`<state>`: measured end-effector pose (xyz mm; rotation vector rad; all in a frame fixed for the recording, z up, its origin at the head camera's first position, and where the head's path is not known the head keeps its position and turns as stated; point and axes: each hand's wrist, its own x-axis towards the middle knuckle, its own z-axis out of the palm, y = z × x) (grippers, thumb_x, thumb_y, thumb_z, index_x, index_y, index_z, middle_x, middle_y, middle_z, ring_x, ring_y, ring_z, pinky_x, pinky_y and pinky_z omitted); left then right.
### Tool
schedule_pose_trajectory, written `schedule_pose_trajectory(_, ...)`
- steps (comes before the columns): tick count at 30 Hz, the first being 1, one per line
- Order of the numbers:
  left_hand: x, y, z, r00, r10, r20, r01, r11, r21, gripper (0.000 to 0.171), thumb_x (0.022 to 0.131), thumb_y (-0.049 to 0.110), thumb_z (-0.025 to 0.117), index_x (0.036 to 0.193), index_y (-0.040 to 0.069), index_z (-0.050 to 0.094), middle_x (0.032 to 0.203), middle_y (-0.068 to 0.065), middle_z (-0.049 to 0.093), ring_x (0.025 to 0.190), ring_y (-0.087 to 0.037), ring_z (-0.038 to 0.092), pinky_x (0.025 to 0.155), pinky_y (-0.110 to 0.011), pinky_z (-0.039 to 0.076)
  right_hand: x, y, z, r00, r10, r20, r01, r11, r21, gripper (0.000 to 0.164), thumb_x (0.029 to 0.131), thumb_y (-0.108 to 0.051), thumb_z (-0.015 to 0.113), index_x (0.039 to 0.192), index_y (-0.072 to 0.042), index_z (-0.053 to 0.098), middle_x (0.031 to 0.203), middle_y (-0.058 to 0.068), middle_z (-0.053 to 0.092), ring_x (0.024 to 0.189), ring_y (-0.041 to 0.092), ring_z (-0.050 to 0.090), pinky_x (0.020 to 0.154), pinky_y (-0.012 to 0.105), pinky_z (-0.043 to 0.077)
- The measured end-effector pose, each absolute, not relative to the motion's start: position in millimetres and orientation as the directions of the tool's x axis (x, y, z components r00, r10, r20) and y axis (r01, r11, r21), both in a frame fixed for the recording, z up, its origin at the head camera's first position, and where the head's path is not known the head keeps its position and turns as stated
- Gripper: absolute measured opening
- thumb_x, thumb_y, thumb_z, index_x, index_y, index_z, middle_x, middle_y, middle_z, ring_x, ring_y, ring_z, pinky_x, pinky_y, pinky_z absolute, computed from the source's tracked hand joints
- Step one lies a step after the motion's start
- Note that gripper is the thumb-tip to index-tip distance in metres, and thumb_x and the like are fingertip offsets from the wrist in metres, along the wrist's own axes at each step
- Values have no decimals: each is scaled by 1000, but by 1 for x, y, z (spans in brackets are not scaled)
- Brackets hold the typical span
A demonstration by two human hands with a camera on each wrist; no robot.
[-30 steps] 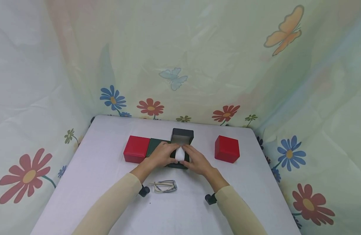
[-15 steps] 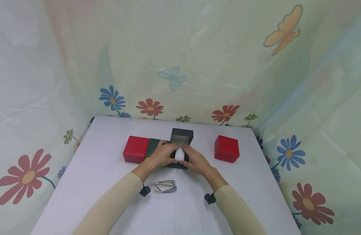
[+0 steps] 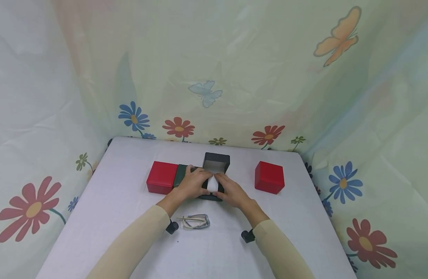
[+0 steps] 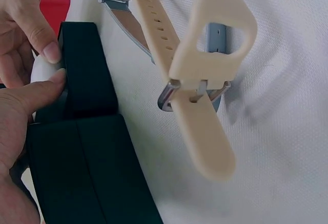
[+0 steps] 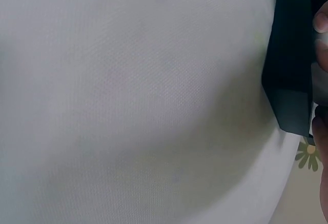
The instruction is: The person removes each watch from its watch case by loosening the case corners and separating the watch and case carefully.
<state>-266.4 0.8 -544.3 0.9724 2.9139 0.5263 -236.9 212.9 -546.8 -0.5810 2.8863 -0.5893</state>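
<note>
A dark box (image 3: pixel 216 158) stands with its lid raised at the back of its base in the head view. Between my two hands, over the base, is a white cushion (image 3: pixel 212 185). My left hand (image 3: pixel 192 184) pinches its left side and my right hand (image 3: pixel 232 190) its right side, thumbs toward the front. In the left wrist view both thumbs lie at the cushion (image 4: pixel 43 67), right by the box's dark green front wall (image 4: pixel 89 73). The right wrist view catches only a few fingertips at the right edge, beside the box (image 5: pixel 292 49).
A closed dark green box (image 3: pixel 180 174) sits left of the open one, with a red box (image 3: pixel 161 176) beside it. Another red box (image 3: pixel 269 177) stands to the right. Nearer me lie watches, one with a cream strap (image 4: pixel 205 137), one with a blue-grey strap (image 4: pixel 123 16).
My left hand's index finger has shifted slightly left, over the green box. Both hands otherwise stay on the white cushion, and the boxes and watches keep their places.
</note>
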Motion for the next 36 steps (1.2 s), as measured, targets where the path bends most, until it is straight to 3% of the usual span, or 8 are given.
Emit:
schedule_pose_trajectory(21, -266, 4, -545, -812, 578, 81, 568, 752, 335, 67, 85, 38, 87, 145, 20, 63, 143, 6, 66, 139, -19, 50, 117, -58, 22, -236, 214, -550, -910, -413, -25, -372, 843, -388, 77, 96, -34, 76, 160, -10, 40, 165, 9, 42, 151, 27, 43, 121, 46, 39)
schedule_pose_trajectory(36, -263, 6, -544, -821, 565, 86, 559, 762, 328, 65, 84, 37, 88, 143, 23, 65, 141, 8, 67, 139, -19, 50, 116, -57, 23, -236, 214, -548, -906, -422, -24, -379, 836, -396, 74, 96, -30, 76, 158, -8, 42, 164, 10, 44, 151, 28, 44, 121, 46, 39)
